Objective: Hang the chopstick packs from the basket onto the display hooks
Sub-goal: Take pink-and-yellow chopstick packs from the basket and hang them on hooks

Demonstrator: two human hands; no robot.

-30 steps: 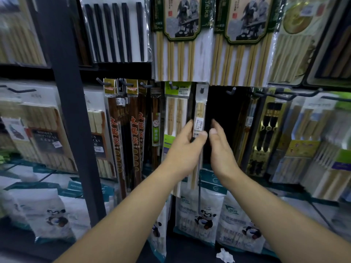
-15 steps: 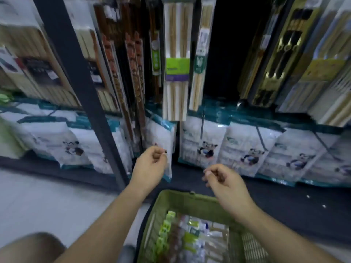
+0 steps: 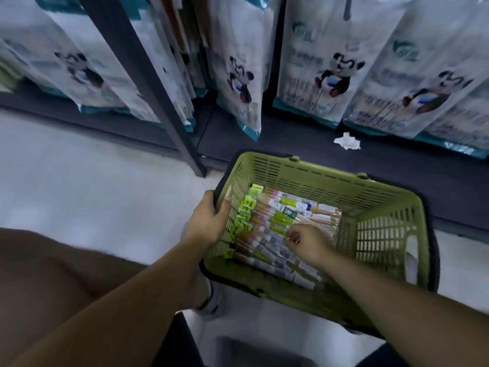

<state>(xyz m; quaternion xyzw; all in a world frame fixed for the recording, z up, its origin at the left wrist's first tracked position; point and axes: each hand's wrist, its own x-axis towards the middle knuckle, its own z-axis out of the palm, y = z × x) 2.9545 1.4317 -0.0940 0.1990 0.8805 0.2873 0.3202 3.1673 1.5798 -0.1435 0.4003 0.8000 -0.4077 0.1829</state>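
**Item 1. Green slotted plastic basket** (image 3: 317,176). It stands on the pale floor (image 3: 92,181), just near of the dark base shelf (image 3: 291,144), and it looks tipped, with the left side up.

**Item 2. Clear-wrapped chopstick packs with green header tabs** (image 3: 277,221). They are stacked in layers inside the basket with the tabs toward its left wall. None is on a hook, and no display hooks are in view.

**Item 3. Left hand** (image 3: 209,221). It is clenched over the basket's left rim, with the thumb inside the wall.

**Item 4. Right hand** (image 3: 307,242). It is down among the packs with the fingers curled. Blur hides whether a pack is actually pinched, so its hold cannot be told.

**Item 5. Surroundings.** White panda-print pouches (image 3: 330,75) hang along the far side. A dark shelf upright (image 3: 148,83) stands at far left, and a crumpled white paper scrap (image 3: 346,141) lies on the base shelf.

**Risks, as judged.**
- The glossy wrappers lie tight together, so a pinch could lift two packs or slip off one. A dragged neighbour could spill over the rim.
- The header tabs sit against the slotted wall, so a pack drawn out leftward could snag in a slot and tear its hang hole.
- The basket is steadied at one rim only, so a hard pull on the packs could slide or tilt it further.
- The low-hanging pouches crowd the way up, so a rising pack or forearm could knock one loose.
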